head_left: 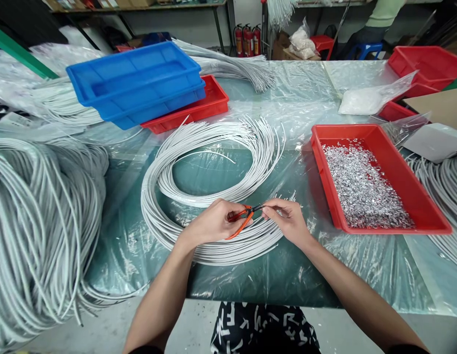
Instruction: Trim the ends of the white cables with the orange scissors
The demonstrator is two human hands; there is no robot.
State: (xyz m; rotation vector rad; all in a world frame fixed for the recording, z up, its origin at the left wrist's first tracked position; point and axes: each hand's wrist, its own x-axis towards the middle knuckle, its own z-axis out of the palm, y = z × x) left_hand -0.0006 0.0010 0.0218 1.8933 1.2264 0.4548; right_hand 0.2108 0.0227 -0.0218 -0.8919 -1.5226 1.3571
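My left hand (217,221) is closed around a pair of pliers with orange handles (240,226). The dark jaws point right and meet the fingertips of my right hand (289,221). Those fingers are pinched together at the jaws; what they hold is too small to make out. Beneath both hands lies a large loose coil of white cables (154,196), its cut ends fanning out at the upper right and near my right hand. To the right, a red tray (394,167) holds a heap of small shiny metal pieces (357,182).
A thick bundle of grey-white cables (44,221) hangs over the table's left edge. Stacked blue trays (136,83) rest on a red tray (213,101) at the back left. More red trays (427,61) and a plastic bag (372,98) stand at the back right. A person (383,14) sits beyond.
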